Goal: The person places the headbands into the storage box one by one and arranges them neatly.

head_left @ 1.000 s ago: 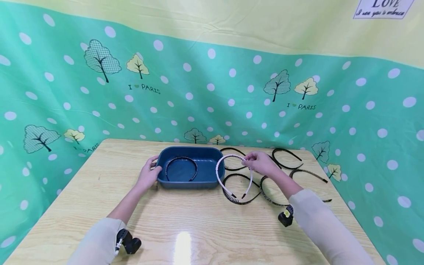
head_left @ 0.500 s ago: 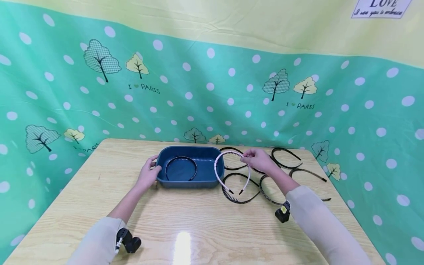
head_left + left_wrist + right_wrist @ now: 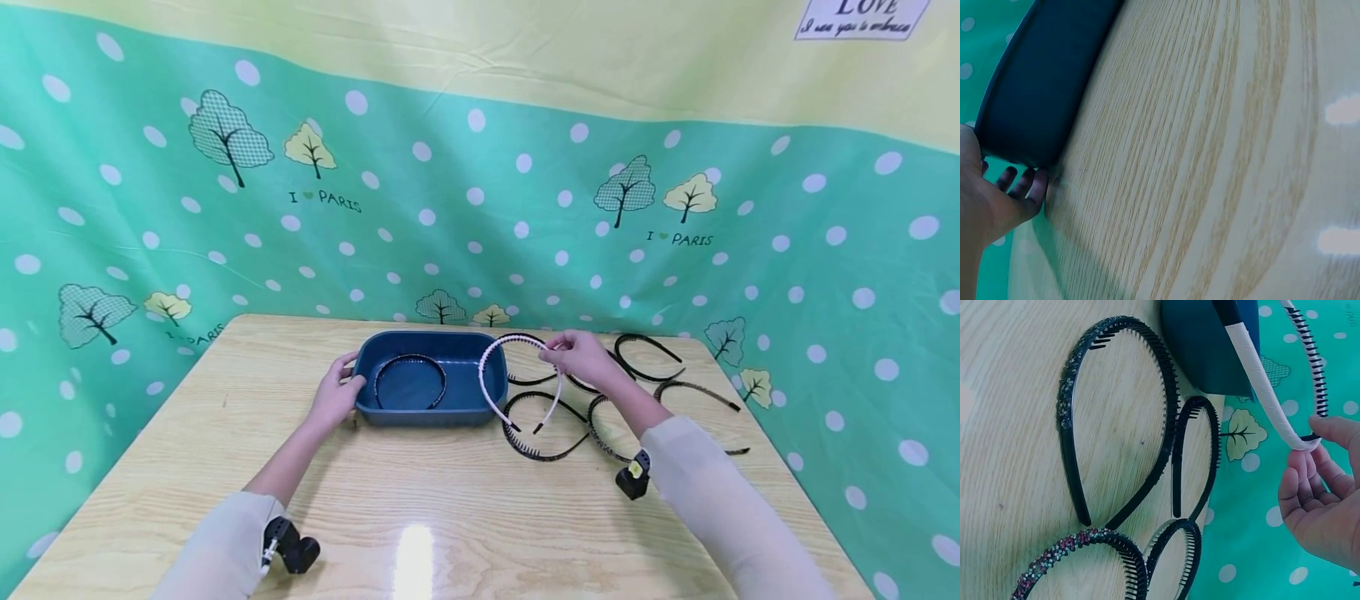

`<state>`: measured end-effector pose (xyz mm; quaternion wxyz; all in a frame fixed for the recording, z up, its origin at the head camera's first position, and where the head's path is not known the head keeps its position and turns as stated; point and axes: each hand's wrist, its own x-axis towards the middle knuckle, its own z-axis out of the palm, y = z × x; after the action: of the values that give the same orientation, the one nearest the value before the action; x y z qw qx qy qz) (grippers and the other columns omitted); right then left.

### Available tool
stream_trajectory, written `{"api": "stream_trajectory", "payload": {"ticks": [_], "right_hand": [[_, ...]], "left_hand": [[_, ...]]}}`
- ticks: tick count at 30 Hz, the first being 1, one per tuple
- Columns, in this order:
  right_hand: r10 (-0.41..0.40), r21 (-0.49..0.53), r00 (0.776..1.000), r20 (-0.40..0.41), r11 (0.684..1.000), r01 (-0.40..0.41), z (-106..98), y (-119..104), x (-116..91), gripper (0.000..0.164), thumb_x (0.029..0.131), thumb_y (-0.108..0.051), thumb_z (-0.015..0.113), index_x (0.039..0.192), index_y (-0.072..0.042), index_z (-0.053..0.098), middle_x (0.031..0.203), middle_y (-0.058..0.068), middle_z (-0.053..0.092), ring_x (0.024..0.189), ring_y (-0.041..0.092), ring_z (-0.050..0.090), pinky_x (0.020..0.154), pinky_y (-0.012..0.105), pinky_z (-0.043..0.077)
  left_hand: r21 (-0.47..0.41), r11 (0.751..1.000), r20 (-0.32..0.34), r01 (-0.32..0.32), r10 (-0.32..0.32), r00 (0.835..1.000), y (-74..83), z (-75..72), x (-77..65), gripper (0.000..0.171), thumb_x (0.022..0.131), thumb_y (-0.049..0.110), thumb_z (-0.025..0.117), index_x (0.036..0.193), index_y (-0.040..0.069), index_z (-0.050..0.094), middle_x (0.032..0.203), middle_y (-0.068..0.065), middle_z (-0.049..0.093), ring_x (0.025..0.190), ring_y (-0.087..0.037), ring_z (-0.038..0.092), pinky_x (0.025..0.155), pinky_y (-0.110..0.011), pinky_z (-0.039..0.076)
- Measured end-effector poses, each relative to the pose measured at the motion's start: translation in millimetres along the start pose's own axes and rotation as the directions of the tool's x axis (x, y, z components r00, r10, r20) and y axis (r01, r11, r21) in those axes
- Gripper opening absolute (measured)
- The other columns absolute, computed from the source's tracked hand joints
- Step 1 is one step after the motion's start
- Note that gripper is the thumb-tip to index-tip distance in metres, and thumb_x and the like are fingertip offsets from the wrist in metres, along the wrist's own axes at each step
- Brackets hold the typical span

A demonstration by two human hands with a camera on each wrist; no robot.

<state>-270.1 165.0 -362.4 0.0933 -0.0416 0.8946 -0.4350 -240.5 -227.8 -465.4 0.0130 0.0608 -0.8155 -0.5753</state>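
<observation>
My left hand (image 3: 335, 395) grips the left end of a dark blue plastic bin (image 3: 427, 418), thumb at the rim and fingers along the outside wall. In the left wrist view those fingers are bent against the bin's end. A dark headband (image 3: 411, 357) leans inside the bin's left half. Between thumb and fingertips, my right hand (image 3: 583, 357) pinches a pale pink headband (image 3: 1260, 381) with dark inner teeth and black tips. It hangs tips down, overlapping the bin's right end in the head view. Below it lies a black headband with sparkly trim (image 3: 1067, 394).
Several more dark headbands lie right of the bin, among them one at the back (image 3: 648, 339), a brownish one (image 3: 705, 392) and one with red and silver stones (image 3: 1054, 556). A patterned green curtain (image 3: 480, 250) hangs behind the wooden table (image 3: 480, 508).
My right hand has moved slightly left and up, carrying the pale pink headband over the bin's right end. My left hand has stayed on the bin.
</observation>
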Motion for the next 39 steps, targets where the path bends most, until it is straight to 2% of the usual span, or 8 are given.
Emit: {"api": "stream_trajectory", "payload": {"ticks": [6,10,14,19,30,39], "right_hand": [[0.003,0.021,1.000,-0.015,1.000,-0.003,3,-2,5,0.030,0.084,-0.024,0.068,0.105,-0.004,0.062,0.077,0.002,0.057,0.067,0.015,0.059,0.061,0.025,0.050],[0.007,0.040,1.000,-0.027,0.999,-0.006,4,-4,8,0.029,0.084,-0.023,0.069,0.105,-0.004,0.062,0.075,0.000,0.056,0.071,0.020,0.059,0.060,0.024,0.048],[-0.001,0.032,0.999,-0.043,0.999,0.002,6,-7,10,0.029,0.084,-0.025,0.068,0.104,-0.005,0.063,0.075,0.001,0.056,0.070,0.019,0.057,0.059,0.024,0.046],[-0.019,0.035,0.998,-0.055,0.999,0.021,7,-9,12,0.028,0.085,-0.023,0.067,0.105,-0.004,0.062,0.076,0.001,0.056,0.066,0.014,0.054,0.059,0.024,0.047],[0.013,0.074,0.997,-0.081,0.997,-0.007,11,-15,16,0.028,0.084,-0.022,0.067,0.105,-0.004,0.062,0.083,0.003,0.058,0.072,0.015,0.056,0.062,0.023,0.048],[0.014,0.100,0.993,-0.120,0.995,-0.002,14,-20,20,0.028,0.084,-0.021,0.067,0.105,-0.003,0.062,0.083,0.002,0.059,0.070,0.013,0.055,0.060,0.021,0.047]], "left_hand": [[-0.017,1.000,0.008,0.009,-0.009,1.000,0.2,-0.8,0.3,0.054,0.094,0.012,0.040,0.146,0.011,0.028,0.136,-0.025,0.042,0.116,-0.037,0.050,0.079,-0.028,0.051],[-0.021,1.000,0.009,0.014,-0.013,1.000,0.8,-1.3,0.6,0.054,0.094,0.012,0.040,0.146,0.012,0.028,0.136,-0.024,0.042,0.117,-0.036,0.050,0.080,-0.029,0.050],[-0.021,1.000,0.013,0.015,-0.015,1.000,1.4,-1.5,0.7,0.054,0.094,0.012,0.040,0.146,0.011,0.028,0.136,-0.025,0.042,0.116,-0.036,0.050,0.080,-0.030,0.051],[-0.023,0.999,0.019,0.025,-0.025,1.000,2.5,-2.2,0.4,0.054,0.095,0.013,0.040,0.147,0.011,0.027,0.137,-0.025,0.041,0.116,-0.036,0.050,0.078,-0.029,0.051],[-0.019,0.999,0.023,0.026,-0.025,0.999,4.6,-2.8,-1.0,0.053,0.095,0.013,0.040,0.147,0.012,0.027,0.137,-0.025,0.042,0.116,-0.036,0.050,0.079,-0.029,0.051],[-0.014,1.000,0.014,0.013,-0.012,1.000,4.5,-1.3,-0.9,0.053,0.094,0.013,0.041,0.146,0.010,0.029,0.135,-0.026,0.043,0.115,-0.037,0.051,0.081,-0.030,0.051]]}}
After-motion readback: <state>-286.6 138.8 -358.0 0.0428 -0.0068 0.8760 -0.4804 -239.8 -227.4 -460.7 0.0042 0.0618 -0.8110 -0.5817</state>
